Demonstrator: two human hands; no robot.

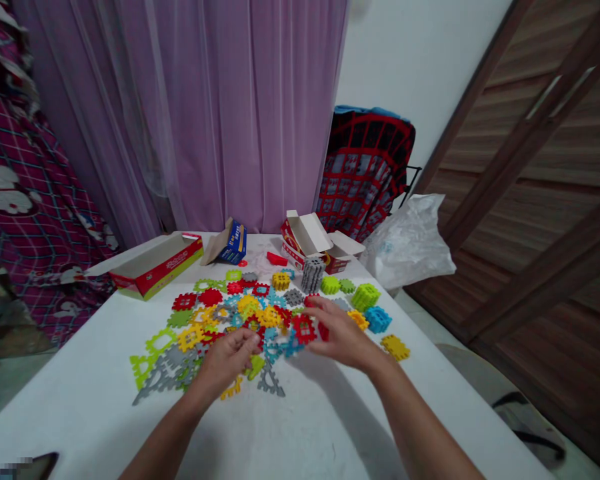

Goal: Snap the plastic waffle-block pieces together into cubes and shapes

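My right hand (pixel 343 337) is closed round a red square interlocking piece (pixel 304 329) with a window-like middle, lifted over the pile; more red shows behind the fingers. To its left, my left hand (pixel 227 357) has its fingertips pinched together low over the pieces, and what they hold, if anything, is hidden. Under and around both hands lie loose notched plastic pieces in red, yellow, blue, green and grey. A yellow window piece (pixel 190 338) and grey triangular pieces (pixel 270 381) are near my left hand.
Right of the pile stand a grey stack (pixel 313 275), a green stack (pixel 365 297), a blue stack (pixel 379 320) and a yellow stack (pixel 395 347). Open boxes include a red-green one (pixel 155 270), a blue one (pixel 234 243) and a red one (pixel 293 251). A plastic bag (pixel 410 243) hangs at the right edge.
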